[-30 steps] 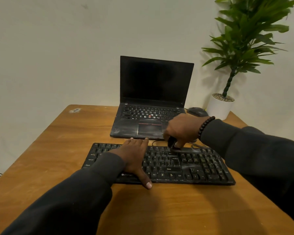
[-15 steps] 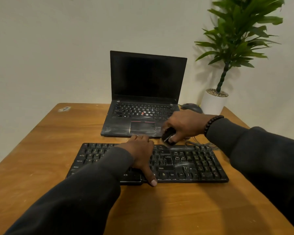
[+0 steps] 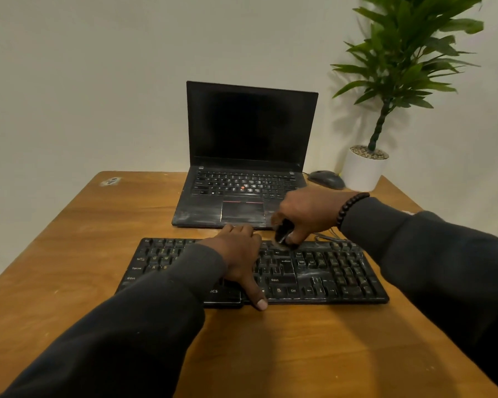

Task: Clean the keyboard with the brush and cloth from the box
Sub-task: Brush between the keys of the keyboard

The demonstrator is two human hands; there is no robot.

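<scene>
A black, dusty keyboard (image 3: pixel 328 271) lies across the wooden table (image 3: pixel 69 254) in front of me. My left hand (image 3: pixel 239 257) rests flat on its middle keys, fingers straight, thumb reaching over the front edge. My right hand (image 3: pixel 308 214) grips a small dark brush (image 3: pixel 282 234) whose tip touches the keyboard's top row, just right of centre. The brush is blurred. No cloth or box is in view.
An open black laptop (image 3: pixel 247 156) stands behind the keyboard. A dark mouse (image 3: pixel 327 178) and a potted plant in a white pot (image 3: pixel 362 170) sit at the back right. The keyboard's cable (image 3: pixel 328 232) runs behind my right hand.
My right hand with the brush has shifted slightly along the keyboard's top row. My left hand stays on the keys. The view has tilted a little.
</scene>
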